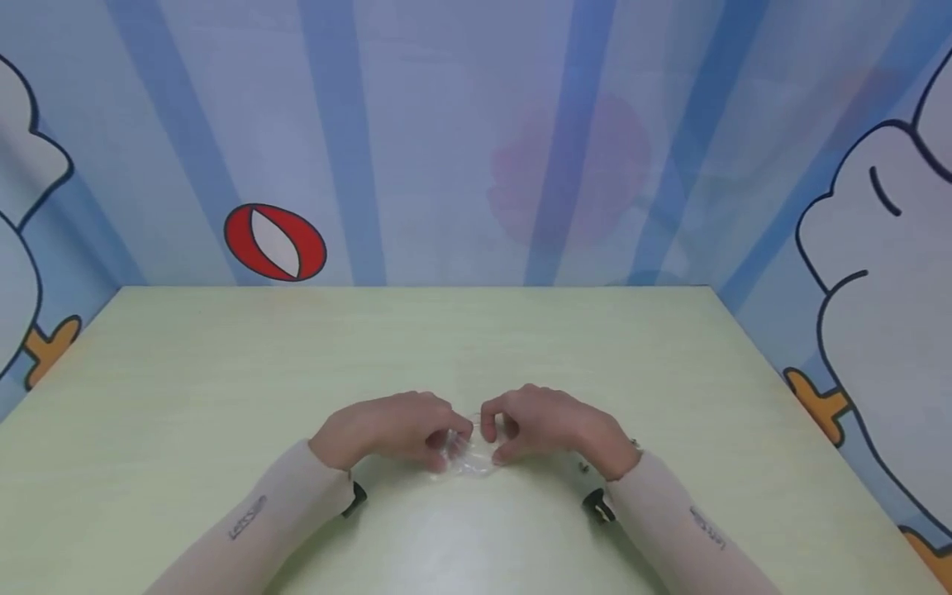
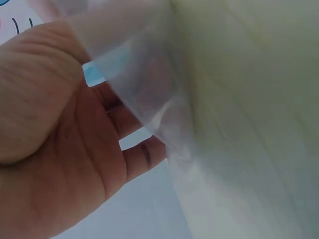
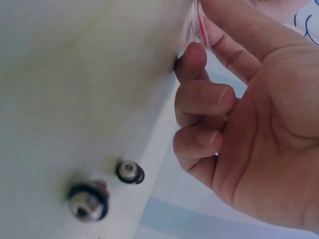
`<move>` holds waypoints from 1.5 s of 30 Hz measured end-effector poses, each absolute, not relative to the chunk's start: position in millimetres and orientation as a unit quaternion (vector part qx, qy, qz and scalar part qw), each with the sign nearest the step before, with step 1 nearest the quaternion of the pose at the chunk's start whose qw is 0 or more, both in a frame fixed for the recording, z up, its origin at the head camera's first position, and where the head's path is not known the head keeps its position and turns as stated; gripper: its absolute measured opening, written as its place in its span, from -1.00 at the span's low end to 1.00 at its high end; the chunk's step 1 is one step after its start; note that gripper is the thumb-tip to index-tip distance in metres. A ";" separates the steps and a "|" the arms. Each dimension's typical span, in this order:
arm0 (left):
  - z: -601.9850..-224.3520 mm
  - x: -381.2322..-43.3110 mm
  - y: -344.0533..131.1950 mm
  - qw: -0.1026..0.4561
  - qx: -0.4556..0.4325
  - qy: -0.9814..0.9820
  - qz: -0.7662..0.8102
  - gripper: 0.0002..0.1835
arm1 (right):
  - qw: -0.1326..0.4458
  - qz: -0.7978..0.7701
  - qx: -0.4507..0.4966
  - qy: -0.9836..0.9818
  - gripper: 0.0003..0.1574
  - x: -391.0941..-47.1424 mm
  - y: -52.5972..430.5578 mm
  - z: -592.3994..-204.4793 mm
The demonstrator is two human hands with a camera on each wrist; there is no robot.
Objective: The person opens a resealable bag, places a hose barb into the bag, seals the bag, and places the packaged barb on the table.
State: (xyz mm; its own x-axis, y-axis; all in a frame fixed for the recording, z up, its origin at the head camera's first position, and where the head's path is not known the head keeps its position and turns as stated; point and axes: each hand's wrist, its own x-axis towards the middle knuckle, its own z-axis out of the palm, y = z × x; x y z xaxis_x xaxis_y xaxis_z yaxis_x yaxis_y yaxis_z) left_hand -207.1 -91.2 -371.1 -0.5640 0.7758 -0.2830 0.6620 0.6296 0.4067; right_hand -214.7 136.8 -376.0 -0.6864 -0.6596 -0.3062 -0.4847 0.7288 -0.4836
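A clear plastic zip bag [image 1: 470, 463] lies between the two hands, low over the table. My left hand [image 1: 405, 426] holds its left side with bent thumb and fingers; in the left wrist view the see-through film [image 2: 149, 94] covers the fingertips. From the other side, my right hand [image 1: 550, 420] grips the bag with thumb and index finger. The right wrist view shows the bag's red seal line [image 3: 202, 31] by those fingertips, the other fingers curled. Two small metal pieces with black rings, a larger one [image 3: 87, 203] and a smaller one [image 3: 129, 172], sit beside the right hand.
The pale table [image 1: 223, 355] reaches back to a blue striped backdrop [image 1: 446, 149] with cartoon prints. Dark wrist-worn pieces [image 1: 355, 501] show below the cuffs of the light sleeves.
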 end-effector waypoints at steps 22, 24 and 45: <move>-363.7 -213.7 -88.0 0.207 0.415 0.863 0.202 -0.94 | 0.247 -0.193 -0.348 0.883 -0.76 -219.5 146.1 -372.1; -366.1 -213.5 -87.5 0.183 0.433 0.861 0.195 -0.94 | 0.249 -0.198 -0.351 0.881 -0.76 -219.2 146.1 -372.7; -391.7 -216.9 -97.0 0.173 0.414 0.856 0.259 -0.78 | 0.236 -0.270 -0.423 0.832 -0.78 -231.4 164.4 -357.3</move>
State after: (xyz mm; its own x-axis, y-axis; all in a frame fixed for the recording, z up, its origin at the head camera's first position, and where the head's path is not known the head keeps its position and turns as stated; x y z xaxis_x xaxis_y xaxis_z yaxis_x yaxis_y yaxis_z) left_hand -216.9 -97.0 -391.7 -0.5978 0.7974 -0.0823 0.6180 0.5238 0.5862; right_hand -231.4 164.4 -357.3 -0.5295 -0.8323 -0.1642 -0.5765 0.4951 -0.6500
